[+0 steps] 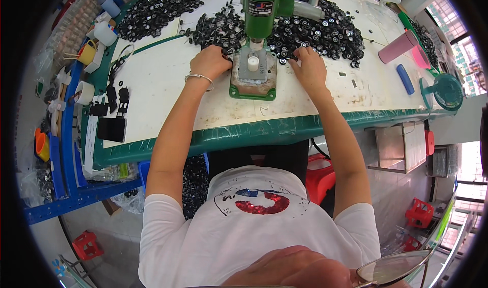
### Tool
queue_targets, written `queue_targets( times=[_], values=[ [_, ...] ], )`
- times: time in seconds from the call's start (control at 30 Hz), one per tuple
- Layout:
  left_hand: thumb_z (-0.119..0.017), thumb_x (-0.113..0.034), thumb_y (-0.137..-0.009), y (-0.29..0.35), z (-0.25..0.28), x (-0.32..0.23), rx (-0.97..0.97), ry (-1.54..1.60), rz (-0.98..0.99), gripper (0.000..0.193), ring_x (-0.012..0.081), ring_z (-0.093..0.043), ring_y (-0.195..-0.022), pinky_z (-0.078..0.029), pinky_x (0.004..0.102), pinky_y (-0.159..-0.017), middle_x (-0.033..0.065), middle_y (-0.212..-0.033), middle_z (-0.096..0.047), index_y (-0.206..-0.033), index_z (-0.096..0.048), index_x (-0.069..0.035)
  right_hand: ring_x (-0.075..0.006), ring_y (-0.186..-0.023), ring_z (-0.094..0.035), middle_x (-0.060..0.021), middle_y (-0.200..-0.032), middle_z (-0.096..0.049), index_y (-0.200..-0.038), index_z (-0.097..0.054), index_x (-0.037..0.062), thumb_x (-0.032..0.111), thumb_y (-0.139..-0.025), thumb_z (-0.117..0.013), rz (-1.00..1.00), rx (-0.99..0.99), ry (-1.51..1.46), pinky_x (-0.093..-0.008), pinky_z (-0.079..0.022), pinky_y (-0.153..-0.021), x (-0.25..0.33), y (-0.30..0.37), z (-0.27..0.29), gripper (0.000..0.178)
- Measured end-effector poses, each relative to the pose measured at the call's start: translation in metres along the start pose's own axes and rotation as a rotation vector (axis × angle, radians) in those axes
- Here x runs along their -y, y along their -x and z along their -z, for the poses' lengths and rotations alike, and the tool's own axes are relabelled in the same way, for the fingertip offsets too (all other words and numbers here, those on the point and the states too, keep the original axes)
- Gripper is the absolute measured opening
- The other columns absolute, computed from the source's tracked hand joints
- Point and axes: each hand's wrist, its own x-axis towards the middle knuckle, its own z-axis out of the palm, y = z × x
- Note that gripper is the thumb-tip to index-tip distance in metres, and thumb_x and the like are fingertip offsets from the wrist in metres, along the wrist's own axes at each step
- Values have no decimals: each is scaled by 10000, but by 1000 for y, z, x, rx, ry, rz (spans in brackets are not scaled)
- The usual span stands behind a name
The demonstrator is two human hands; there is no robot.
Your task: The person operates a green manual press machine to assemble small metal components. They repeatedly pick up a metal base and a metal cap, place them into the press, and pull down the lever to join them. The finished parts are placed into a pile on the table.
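Nearest me, past my white shirt [249, 194], ran the green edge [234, 132] of the surface [165, 72], and just beyond it sat the press base [254, 89] with a pale round post [253, 63] on its plate. My left hand [209, 63] was beside the base, fingers curled nearly closed near a dark bit; I couldn't tell whether it gripped anything. My right hand [310, 69] was half open at the edge of the right heap [325, 36], thumb and forefinger slightly apart by small black parts; any hold there was unclear. More of these parts lay in the middle heap [218, 29], left of the green press [262, 14]. I took this for picking parts out, best done singly, noting which face was up, fingers clear beneath the ram [256, 42]. Farther off at the left lay another heap [157, 13].
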Motion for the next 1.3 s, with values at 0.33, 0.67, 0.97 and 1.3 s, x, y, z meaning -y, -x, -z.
queue_targets(
  times=[0.33, 0.67, 0.97, 1.3],
  values=[
    [-763, -237, -678, 19, -3, 35, -18, 728, -79, 251, 106, -529, -536, -391, 240, -482, 11, -692, -615, -866, -670, -100, -297, -772, -609, -89, -899, -617, -921, -628, 88, 100, -782, -631, -58, 119, -190, -407, -483, -690, -8, 4, 6, 139],
    [-824, -128, -684, 34, 4, 33, -55, 1354, 26, 272, 40, -402, -481, -278, 197, -434, -35, -655, -564, -876, -655, -37, -244, -766, -601, -89, -934, -623, -939, -629, 59, 131, -797, -667, -116, 191, -384, -365, -482, -699, -6, 2, 8, 164],
    [-757, -64, -759, 36, -7, 6, 79, 1449, -60, 212, 68, -537, -555, -331, 184, -452, 20, -707, -621, -922, -632, -14, -206, -853, -597, -94, -976, -589, -1030, -683, 53, 119, -786, -695, -10, 244, -852, -316, -479, -787, 85, -12, 22, 254],
    [-758, -126, -766, 37, -10, -12, 54, 1408, -133, 234, 58, -574, -602, -339, 190, -489, 43, -718, -669, -946, -675, -1, -128, -862, -562, -41, -1004, -550, -1143, -650, 78, 144, -816, -701, -149, 319, -1002, -269, -459, -773, 83, -3, 15, 337]
  ],
)
